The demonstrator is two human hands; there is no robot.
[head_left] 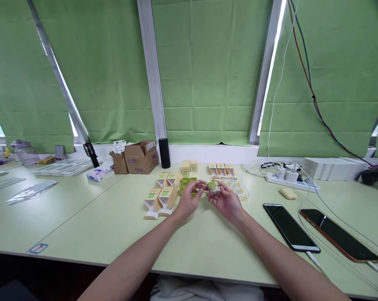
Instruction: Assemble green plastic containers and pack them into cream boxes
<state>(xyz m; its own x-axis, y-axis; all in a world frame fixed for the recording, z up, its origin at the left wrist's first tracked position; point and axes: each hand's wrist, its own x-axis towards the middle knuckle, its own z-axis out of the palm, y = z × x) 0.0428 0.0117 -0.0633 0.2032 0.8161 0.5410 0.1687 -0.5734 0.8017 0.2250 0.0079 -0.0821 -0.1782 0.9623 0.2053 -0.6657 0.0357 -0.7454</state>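
Box (213, 187) | right hand (227, 204) clamped on it | left hand (189, 200) beside, fingers apart | likely mid-handling; next move needs steadiness

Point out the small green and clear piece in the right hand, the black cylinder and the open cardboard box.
Small green and clear piece (213, 186): head view, green part.
Black cylinder (164, 154): head view, mid-side.
Cardboard box (141, 163): head view, front wall.

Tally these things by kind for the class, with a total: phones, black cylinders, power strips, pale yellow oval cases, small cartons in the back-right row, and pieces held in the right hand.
Phones: 2
Black cylinder: 1
Power strip: 1
Oval case: 1
Back-right cartons: 3
Piece in right hand: 1
Total: 9
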